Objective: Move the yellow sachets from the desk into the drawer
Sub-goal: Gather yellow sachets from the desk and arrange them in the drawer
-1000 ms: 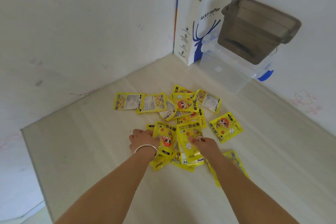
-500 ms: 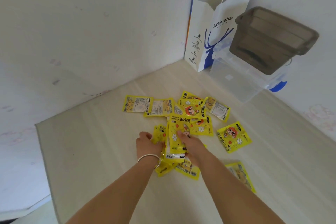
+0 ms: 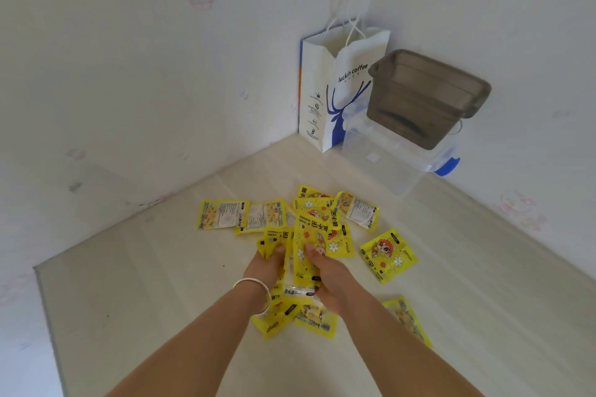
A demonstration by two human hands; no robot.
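Several yellow sachets lie scattered on the pale wooden desk (image 3: 161, 300). My right hand (image 3: 332, 280) grips an upright yellow sachet (image 3: 306, 248) with its thumb on the front. Close beside it, my left hand (image 3: 267, 266), with a silver bangle on the wrist, holds another yellow sachet (image 3: 271, 240). More sachets lie under both hands, one loose sachet (image 3: 388, 255) lies to the right, and two face-down sachets (image 3: 222, 214) lie at the back left. No drawer is in view.
A white and blue paper bag (image 3: 335, 90) stands in the wall corner. Beside it, a clear plastic box (image 3: 387, 158) carries a dark smoky tub (image 3: 425, 97). The desk's left edge (image 3: 48, 316) drops off near the wall.
Both hands closed together and lifted sachets off the pile; the right hand now holds one upright. The camera view tilted up, showing more wall.
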